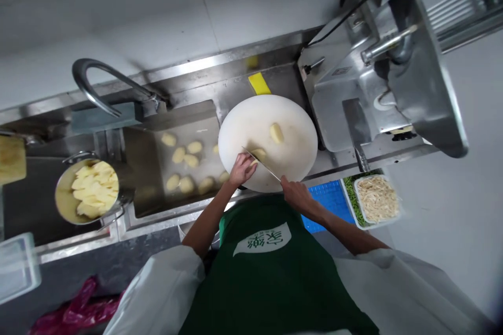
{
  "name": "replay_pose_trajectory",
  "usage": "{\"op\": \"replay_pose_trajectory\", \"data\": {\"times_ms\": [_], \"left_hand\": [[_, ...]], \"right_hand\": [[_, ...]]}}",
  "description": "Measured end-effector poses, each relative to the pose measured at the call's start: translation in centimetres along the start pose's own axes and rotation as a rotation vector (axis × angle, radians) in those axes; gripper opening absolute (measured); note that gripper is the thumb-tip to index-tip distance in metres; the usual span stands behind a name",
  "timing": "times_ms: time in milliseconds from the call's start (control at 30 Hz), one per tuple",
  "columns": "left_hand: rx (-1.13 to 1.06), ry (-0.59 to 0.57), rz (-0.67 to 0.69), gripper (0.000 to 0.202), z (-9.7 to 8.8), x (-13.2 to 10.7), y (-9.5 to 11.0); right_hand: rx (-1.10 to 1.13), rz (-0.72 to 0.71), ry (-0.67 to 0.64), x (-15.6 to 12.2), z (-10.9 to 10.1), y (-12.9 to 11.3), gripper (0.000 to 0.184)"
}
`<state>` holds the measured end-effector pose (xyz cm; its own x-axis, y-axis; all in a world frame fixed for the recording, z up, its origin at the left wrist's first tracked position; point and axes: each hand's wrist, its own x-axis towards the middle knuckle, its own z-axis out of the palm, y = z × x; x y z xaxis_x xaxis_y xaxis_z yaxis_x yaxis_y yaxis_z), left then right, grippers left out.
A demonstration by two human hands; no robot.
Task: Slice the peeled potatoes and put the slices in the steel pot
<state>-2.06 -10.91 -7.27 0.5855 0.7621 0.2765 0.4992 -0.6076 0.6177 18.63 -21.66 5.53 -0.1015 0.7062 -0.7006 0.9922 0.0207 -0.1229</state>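
A round white cutting board (247, 115) lies on the steel counter in front of me. My right hand (297, 194) is closed round the handle of a knife (264, 164), its blade slanting up and left across the board. At the board's lower left, my left hand (240, 170) has its fingers bent onto a peeled potato (254, 161) right at the blade. Part of that potato (259, 153) shows on the blade's far side; whether the cut goes all the way through I cannot tell. Another peeled potato (276, 133) rests farther back on the board.
Several peeled potatoes (178, 155) lie in the sink (149, 204) to the left. Beyond, a metal pot (65, 199) holds sliced potato, near a curved faucet (84, 81). A yellow cloth (259, 84) lies behind the board. At right stand a slicing machine (424, 78) and a tub of pale shreds (377, 199).
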Motion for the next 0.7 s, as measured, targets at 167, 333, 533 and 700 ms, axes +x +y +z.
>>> {"op": "replay_pose_trajectory", "data": {"times_ms": [167, 333, 533, 700], "left_hand": [[0.022, 0.066, -0.025, 0.019, -1.2, -0.7, 0.4], [0.14, 0.616, -0.117, 0.015, -6.0, -1.1, 4.6], [0.244, -0.246, 0.195, 0.042, -7.0, 2.1, 12.5], [0.118, -0.322, 0.32, 0.03, -7.3, 0.0, 12.5]], "right_hand": [[0.06, 0.02, 0.183, -3.6, 0.1, 1.9, 0.018], [0.047, 0.006, 0.416, -5.6, 1.6, 4.3, 0.018], [0.02, -0.094, 0.479, -3.5, 1.4, 3.8, 0.02], [0.074, -0.036, 0.46, -3.3, 0.5, 5.1, 0.022]]}}
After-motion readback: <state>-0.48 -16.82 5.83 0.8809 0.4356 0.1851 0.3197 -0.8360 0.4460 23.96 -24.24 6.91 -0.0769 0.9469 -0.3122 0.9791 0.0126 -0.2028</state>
